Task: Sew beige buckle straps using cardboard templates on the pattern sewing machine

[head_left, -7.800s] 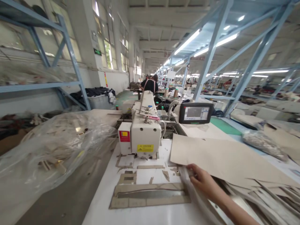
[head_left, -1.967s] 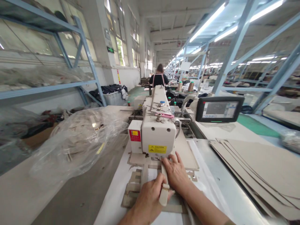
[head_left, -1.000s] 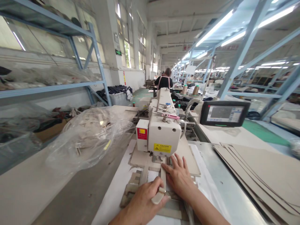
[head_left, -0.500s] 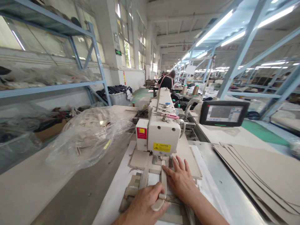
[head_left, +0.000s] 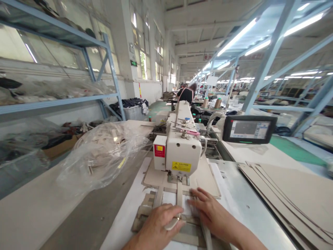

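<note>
In the head view, a beige strap (head_left: 179,194) runs from under the sewing machine's head (head_left: 183,151) towards me. My left hand (head_left: 162,222) is closed on the near end of this strap, with thumb and fingers around a folded part that has a small metal piece on it. To the right of the strap is my right hand (head_left: 212,213), slightly blurred, fingers apart and holding nothing. Its fingertips are at the near edge of a flat beige panel (head_left: 206,180) that lies under the machine's head. A second strap (head_left: 158,196) lies left of the first.
A clear plastic bag of beige pieces (head_left: 104,152) lies on the table at left. A control screen (head_left: 249,129) stands at right, above stacked beige sheets (head_left: 288,194). Blue shelving (head_left: 59,104) lines the left wall. A person (head_left: 186,93) sits further back.
My right hand has drawn back from the strap by the needle area, towards me and to the right. My left hand stays on the strap's near end. The camera view has shifted slightly.
</note>
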### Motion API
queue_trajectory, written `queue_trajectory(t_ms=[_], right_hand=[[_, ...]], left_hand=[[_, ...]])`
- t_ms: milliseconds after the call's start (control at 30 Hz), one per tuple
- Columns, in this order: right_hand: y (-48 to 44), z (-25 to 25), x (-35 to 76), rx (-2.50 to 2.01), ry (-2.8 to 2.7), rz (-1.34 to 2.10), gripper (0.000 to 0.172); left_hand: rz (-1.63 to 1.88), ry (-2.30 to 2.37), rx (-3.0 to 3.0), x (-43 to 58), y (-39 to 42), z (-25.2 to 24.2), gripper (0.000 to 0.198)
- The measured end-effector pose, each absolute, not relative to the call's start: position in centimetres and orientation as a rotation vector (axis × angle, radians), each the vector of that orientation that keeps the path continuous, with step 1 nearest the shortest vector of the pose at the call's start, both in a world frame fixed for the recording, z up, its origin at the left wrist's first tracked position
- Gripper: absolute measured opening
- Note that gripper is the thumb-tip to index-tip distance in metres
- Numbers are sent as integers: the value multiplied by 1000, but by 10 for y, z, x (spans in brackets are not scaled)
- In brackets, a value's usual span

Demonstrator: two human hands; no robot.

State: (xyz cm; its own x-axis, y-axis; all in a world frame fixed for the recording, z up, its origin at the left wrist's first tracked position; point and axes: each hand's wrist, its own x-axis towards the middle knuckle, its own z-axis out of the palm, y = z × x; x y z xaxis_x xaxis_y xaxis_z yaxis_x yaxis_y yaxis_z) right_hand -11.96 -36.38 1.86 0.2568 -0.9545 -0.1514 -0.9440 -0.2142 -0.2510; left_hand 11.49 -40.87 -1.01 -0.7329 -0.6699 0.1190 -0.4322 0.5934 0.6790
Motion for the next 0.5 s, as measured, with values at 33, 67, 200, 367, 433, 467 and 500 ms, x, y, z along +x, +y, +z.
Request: queue_trajectory(t_ms=[33,67,200,367,433,467,500], right_hand=[[-353,21,-127,-2254,1704,-42,65],[-344,23,-133,-2265,1667,-33,67],[-322,17,-144,-2330,1629,-78,61],[-344,-7,-139,-2297,1804,-384,30],[-356,-7,-141,-2136,1887,-568,33],[-360,-4,-142,-2048,1900,-658,34],[-361,3,-143,-1974,1893,-739,34]], left_hand=[[-914,-2453,888,115,-409,-10,21],[-923,-2446,887,116,-410,-10,21],[-965,-2411,883,114,-412,-10,22],[-933,-2391,899,105,-418,-4,22],[-881,-2398,899,101,-422,-1,17],[-845,-2406,874,99,-424,0,14],[-803,-2415,837,98,-427,0,13]])
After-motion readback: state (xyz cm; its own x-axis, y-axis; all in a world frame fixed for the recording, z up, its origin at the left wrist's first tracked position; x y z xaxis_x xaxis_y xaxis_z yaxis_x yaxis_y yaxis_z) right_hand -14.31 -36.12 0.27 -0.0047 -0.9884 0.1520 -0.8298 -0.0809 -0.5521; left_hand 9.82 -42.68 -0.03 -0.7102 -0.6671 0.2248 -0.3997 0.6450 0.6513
